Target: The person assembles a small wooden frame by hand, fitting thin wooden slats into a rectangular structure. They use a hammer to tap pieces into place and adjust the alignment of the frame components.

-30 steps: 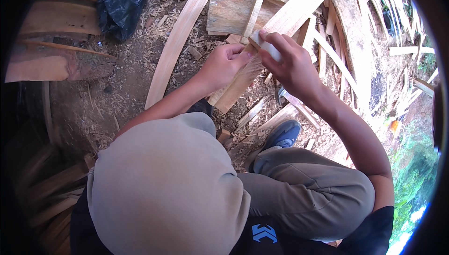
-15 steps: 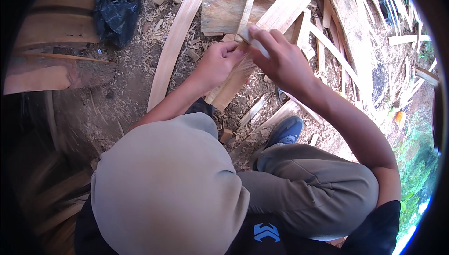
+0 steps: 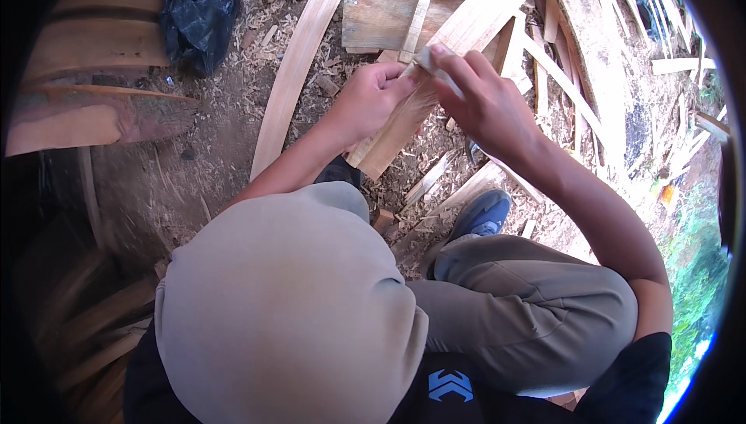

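Observation:
A long pale wooden plank [image 3: 488, 8] slants across the middle, from the upper right down to a squared end near my knees. My left hand [image 3: 374, 101] is closed at its left edge, thumb against the wood, fingers curled and partly hidden. On the plank's other side, my right hand [image 3: 486, 94] pinches a small whitish piece [image 3: 435, 62] against the upper face. Its kind is hard to tell. A thin wooden stick [image 3: 420, 12] lies just beyond, its near end close to that piece.
A curved plank [image 3: 299, 66] lies left of my hands. Farther left are a black plastic bag [image 3: 199, 27] and large curved boards [image 3: 101, 43]. Behind the work sits a wide board [image 3: 377, 16]. Shavings and offcuts cover the ground around my shoe [image 3: 486, 212].
My right hand and the whitish piece have shifted slightly right, and the piece shows more. The whole view has moved a little; my left hand stays at the plank's edge.

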Demonstrator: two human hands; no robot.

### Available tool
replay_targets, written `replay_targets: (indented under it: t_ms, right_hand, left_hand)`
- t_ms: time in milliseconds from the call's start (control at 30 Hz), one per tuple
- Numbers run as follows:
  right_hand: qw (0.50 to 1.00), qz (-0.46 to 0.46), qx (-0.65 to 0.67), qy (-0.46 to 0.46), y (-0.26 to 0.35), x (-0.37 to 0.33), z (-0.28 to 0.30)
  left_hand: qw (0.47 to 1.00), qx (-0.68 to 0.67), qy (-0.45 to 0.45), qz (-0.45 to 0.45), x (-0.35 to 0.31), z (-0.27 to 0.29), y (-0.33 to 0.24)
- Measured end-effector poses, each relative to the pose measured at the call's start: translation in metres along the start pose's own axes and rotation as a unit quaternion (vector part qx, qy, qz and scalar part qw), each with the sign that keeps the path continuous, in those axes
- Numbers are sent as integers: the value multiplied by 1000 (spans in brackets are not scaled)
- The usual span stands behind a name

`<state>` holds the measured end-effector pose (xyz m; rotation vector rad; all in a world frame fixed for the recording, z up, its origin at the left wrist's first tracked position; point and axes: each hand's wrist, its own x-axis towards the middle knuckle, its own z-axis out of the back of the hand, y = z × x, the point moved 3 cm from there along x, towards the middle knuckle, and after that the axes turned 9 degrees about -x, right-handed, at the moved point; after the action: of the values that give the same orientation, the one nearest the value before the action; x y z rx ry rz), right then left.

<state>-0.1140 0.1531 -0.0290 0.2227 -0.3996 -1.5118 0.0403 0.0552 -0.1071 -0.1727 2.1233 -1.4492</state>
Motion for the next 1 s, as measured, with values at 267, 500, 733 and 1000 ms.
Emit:
replay_targets:
  t_ms: [267, 500, 733, 1000]
  right_hand:
    - [1000, 28, -2, -2, 3, 23, -2]
    - [998, -12, 28, -46, -5, -11, -7]
    - [999, 22, -11, -45, 2, 27, -13]
    - [999, 0, -6, -35, 4, 1, -6]
  left_hand:
    - [999, 26, -24, -8, 3, -1, -6]
    - [999, -9, -1, 43, -4, -4, -15]
    - [1000, -11, -21, 12, 4, 2, -7]
    - [998, 36, -38, 31, -1, 4, -15]
